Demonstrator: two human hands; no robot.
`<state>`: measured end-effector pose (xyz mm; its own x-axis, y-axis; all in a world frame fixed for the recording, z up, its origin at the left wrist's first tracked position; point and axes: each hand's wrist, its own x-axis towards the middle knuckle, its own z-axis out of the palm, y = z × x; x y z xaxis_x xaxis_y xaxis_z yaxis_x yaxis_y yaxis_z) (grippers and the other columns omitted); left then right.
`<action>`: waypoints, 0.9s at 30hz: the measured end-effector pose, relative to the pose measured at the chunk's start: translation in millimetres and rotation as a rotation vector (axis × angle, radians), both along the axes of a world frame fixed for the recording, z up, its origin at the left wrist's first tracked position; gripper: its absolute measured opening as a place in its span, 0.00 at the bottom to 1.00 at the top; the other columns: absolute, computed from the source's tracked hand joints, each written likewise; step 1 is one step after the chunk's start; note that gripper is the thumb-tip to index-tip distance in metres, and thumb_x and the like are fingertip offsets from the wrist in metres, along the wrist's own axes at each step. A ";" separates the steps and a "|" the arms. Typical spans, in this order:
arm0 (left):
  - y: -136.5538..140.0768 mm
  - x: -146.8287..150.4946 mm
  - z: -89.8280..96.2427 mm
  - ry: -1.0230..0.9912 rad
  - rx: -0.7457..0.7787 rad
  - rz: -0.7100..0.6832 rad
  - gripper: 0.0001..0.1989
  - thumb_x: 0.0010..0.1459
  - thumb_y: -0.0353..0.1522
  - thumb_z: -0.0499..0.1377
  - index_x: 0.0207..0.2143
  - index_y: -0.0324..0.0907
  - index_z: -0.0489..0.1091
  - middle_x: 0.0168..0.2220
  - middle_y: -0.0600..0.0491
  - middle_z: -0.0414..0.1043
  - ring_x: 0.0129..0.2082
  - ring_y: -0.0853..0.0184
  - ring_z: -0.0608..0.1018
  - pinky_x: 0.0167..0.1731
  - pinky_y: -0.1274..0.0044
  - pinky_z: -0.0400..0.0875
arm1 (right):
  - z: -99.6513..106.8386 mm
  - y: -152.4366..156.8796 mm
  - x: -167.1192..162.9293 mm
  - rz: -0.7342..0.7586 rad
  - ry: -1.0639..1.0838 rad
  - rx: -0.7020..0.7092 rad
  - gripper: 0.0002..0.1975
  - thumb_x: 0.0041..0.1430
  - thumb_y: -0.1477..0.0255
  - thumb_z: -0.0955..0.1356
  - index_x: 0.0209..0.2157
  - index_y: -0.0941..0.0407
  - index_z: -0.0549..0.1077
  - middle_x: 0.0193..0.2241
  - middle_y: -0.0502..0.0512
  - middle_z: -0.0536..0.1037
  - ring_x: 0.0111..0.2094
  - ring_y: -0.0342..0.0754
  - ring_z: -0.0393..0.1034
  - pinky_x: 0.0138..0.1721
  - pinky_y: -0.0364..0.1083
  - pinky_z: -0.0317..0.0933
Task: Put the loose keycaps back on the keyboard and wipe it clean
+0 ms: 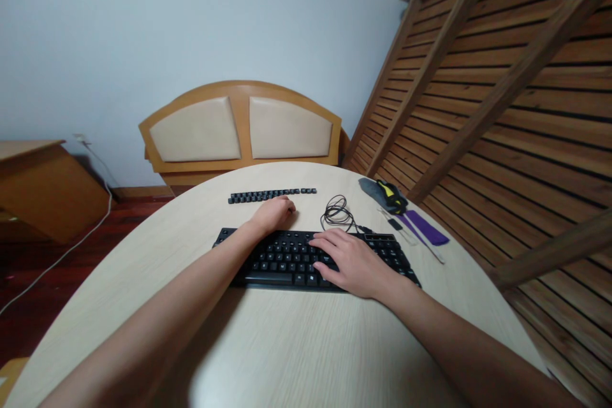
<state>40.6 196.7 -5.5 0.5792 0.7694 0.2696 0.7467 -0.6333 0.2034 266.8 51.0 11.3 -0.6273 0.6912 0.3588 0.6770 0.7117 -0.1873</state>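
A black keyboard (275, 266) lies on the round pale table, with some key positions in its upper rows looking bare. Beyond it, loose black keycaps (253, 196) stand in neat rows. My left hand (273, 214) is just past the keyboard's far edge, close to the right part of those rows. Its fingers are curled together, and whatever they may hold is hidden. Over the right half of the keyboard rests my right hand (352, 261), thumb and fingers apart on the keys. The coiled black cable (336, 210) lies behind that hand.
At the table's right (459, 306) are a grey cloth item (371, 190), a yellow-and-black tool (389, 194), a purple strip (427, 227) and small thin items. A wooden slatted frame (478, 108) leans along the right. A padded headboard (243, 92) stands behind the table.
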 end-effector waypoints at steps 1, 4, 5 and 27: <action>-7.1 -1.8 2.8 -0.032 -0.003 0.001 0.11 0.59 0.23 0.57 0.38 0.40 0.79 0.40 0.47 0.79 0.40 0.60 0.81 0.46 0.73 0.73 | 0.2 -0.1 0.0 0.001 0.003 -0.003 0.17 0.65 0.66 0.66 0.54 0.55 0.72 0.51 0.61 0.76 0.53 0.56 0.68 0.55 0.58 0.66; -36.3 -7.0 9.4 -0.150 -0.006 -0.010 0.11 0.62 0.24 0.56 0.42 0.41 0.77 0.43 0.49 0.79 0.43 0.61 0.80 0.46 0.74 0.73 | 0.3 -0.8 -0.5 -0.013 0.027 -0.025 0.17 0.64 0.66 0.66 0.53 0.55 0.72 0.51 0.60 0.76 0.53 0.56 0.68 0.55 0.58 0.65; -47.3 -8.0 10.1 -0.188 -0.010 -0.008 0.11 0.63 0.24 0.56 0.44 0.40 0.76 0.43 0.49 0.79 0.42 0.62 0.80 0.45 0.74 0.74 | 0.2 -1.2 -1.1 -0.026 0.044 -0.039 0.17 0.63 0.66 0.67 0.52 0.55 0.73 0.51 0.60 0.77 0.53 0.56 0.68 0.55 0.57 0.65; -91.7 -10.6 0.2 -0.481 -0.287 -0.078 0.07 0.60 0.27 0.63 0.40 0.44 0.79 0.41 0.52 0.82 0.43 0.61 0.81 0.49 0.68 0.72 | -4.3 0.1 -3.4 -0.063 0.151 -0.126 0.17 0.62 0.67 0.69 0.52 0.53 0.70 0.50 0.59 0.75 0.53 0.55 0.66 0.57 0.58 0.61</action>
<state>30.0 104.9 -5.3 0.5008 0.8107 0.3032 0.4807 -0.5518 0.6815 263.5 51.1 7.0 -0.5269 0.7729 0.3537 0.6773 0.6332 -0.3747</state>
